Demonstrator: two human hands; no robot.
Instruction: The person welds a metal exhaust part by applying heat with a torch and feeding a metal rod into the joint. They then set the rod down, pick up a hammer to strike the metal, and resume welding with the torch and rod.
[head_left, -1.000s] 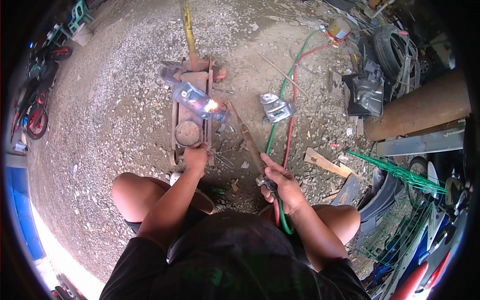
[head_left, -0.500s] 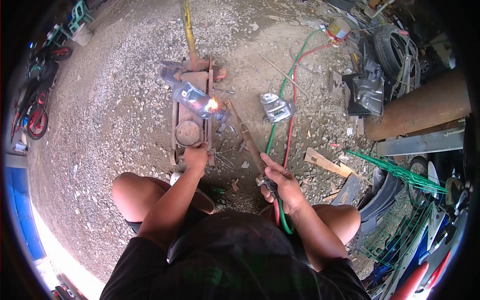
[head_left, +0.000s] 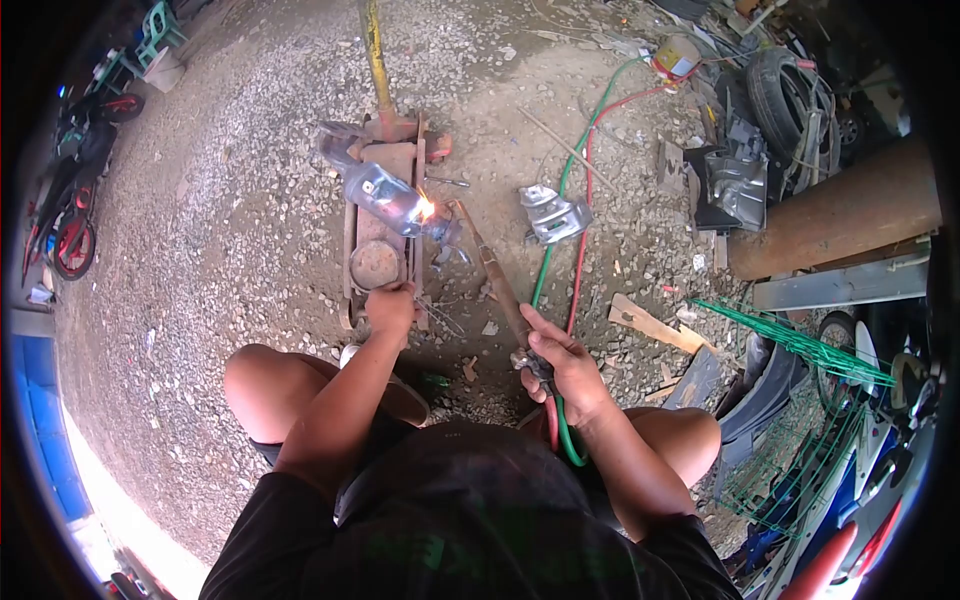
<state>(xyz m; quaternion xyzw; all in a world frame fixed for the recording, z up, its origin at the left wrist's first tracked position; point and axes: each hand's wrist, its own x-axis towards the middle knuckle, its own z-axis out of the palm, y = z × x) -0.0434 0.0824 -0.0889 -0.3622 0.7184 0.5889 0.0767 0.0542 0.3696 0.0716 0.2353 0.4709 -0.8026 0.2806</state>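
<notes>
My right hand [head_left: 568, 370] is closed round the handle of a gas torch [head_left: 492, 268]. The torch slants up and left, its tip beside a bright flame on a silvery metal exhaust part [head_left: 385, 197]. That part lies tilted across a rusty trolley jack [head_left: 378, 266]. My left hand [head_left: 391, 310] is closed at the near end of the jack, in a pinch on what looks like a thin metal wire [head_left: 414, 262] running up toward the flame. A shaped silver metal shield [head_left: 553, 215] rests on the ground right of the torch.
Green hose [head_left: 545, 275] and red hose [head_left: 581, 250] run from the torch across the gravel to a can [head_left: 677, 60]. A yellow jack handle [head_left: 378, 55] stands beyond. At right are a tyre [head_left: 785, 105], a large rusty pipe [head_left: 840, 220] and green wire mesh [head_left: 790, 340]. Motorcycles [head_left: 75, 215] stand left.
Both hands and the torch hold almost the same place. The glow at the metal part has shifted slightly, with small sparks above it now.
</notes>
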